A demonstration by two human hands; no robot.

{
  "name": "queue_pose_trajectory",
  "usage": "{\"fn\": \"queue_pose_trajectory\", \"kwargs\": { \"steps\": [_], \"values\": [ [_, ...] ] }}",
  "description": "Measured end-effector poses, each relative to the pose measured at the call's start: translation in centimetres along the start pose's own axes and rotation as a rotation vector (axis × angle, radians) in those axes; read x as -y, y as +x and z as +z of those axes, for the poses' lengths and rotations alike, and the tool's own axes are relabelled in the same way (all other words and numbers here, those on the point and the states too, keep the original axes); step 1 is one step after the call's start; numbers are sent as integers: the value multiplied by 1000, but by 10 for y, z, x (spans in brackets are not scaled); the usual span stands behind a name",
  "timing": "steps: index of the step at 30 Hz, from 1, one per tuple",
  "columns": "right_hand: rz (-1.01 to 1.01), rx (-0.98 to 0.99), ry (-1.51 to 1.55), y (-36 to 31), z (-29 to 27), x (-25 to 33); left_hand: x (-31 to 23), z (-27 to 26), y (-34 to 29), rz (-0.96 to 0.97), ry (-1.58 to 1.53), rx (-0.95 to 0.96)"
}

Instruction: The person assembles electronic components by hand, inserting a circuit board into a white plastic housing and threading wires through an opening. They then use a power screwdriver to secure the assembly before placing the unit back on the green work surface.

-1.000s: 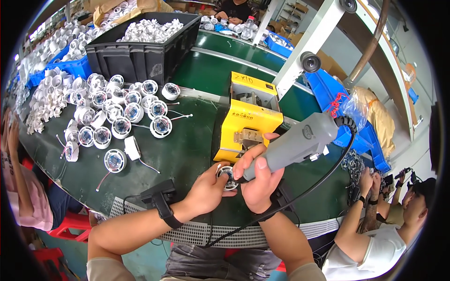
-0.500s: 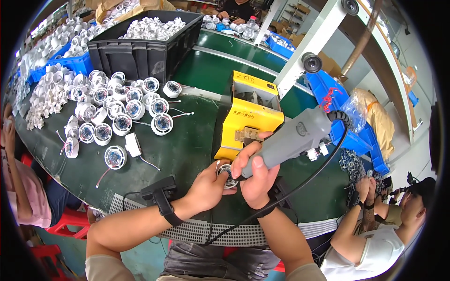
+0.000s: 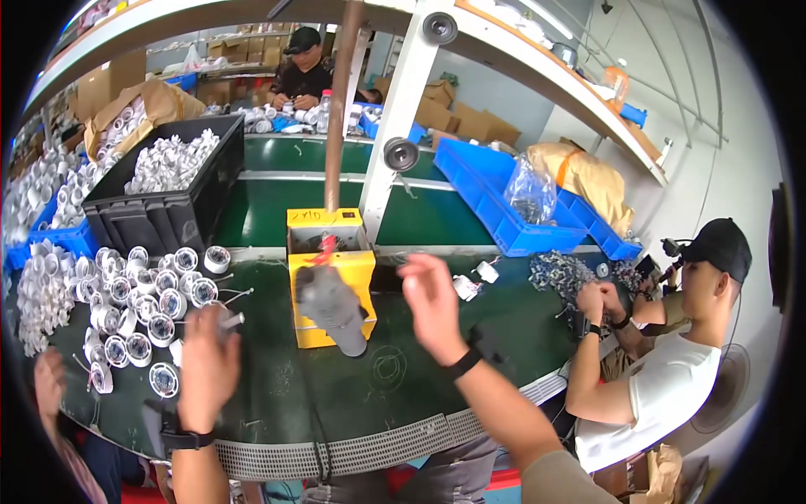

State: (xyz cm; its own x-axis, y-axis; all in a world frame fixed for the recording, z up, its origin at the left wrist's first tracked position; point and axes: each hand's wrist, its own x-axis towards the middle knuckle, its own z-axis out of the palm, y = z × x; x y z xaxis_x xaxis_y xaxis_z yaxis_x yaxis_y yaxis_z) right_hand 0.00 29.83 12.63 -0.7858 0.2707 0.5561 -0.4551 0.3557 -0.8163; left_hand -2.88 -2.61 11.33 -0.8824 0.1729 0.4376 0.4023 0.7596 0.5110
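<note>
My left hand [image 3: 208,370], smeared by motion, is beside a cluster of white round housings [image 3: 138,349] with circuit boards inside. A blurred white-and-grey part [image 3: 227,319], seemingly a housing, shows between its thumb and fingers. The grey electric screwdriver [image 3: 336,311] hangs free in front of the yellow box-shaped machine [image 3: 366,286], its upper end blurred and tied with red strands. My right hand [image 3: 432,307] is raised right of the machine, fingers apart and holding nothing. Two small white pieces [image 3: 467,288] lie on the green table just beyond it.
A black crate [image 3: 159,220] of white parts stands at the back left, near loose white parts [image 3: 46,294]. Blue bins [image 3: 525,242] and a dark pile of small parts [image 3: 558,277] are to the right. People work at the right, far side and left edge. A white post [image 3: 390,126] rises behind the machine.
My right hand has let go of the screwdriver and moved right; the tool now hangs by the machine. My left hand has moved left toward the housings. The view has turned up and right.
</note>
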Motion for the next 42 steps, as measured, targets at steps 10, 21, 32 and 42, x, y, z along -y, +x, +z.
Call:
{"fn": "queue_pose_trajectory", "kwargs": {
  "steps": [10,21,32,42],
  "values": [
    [376,-32,-1043,24,-146,-116,-8,-19,6,33,-100,252],
    [-41,282,-845,-88,-61,-12,-62,32,-24,575,-392,611],
    [-36,331,-353,-99,-9,41,-112,62,-31,691,-544,310],
    [446,615,284,-48,21,20,-75,49,-19,562,-455,58]
  ]
}}
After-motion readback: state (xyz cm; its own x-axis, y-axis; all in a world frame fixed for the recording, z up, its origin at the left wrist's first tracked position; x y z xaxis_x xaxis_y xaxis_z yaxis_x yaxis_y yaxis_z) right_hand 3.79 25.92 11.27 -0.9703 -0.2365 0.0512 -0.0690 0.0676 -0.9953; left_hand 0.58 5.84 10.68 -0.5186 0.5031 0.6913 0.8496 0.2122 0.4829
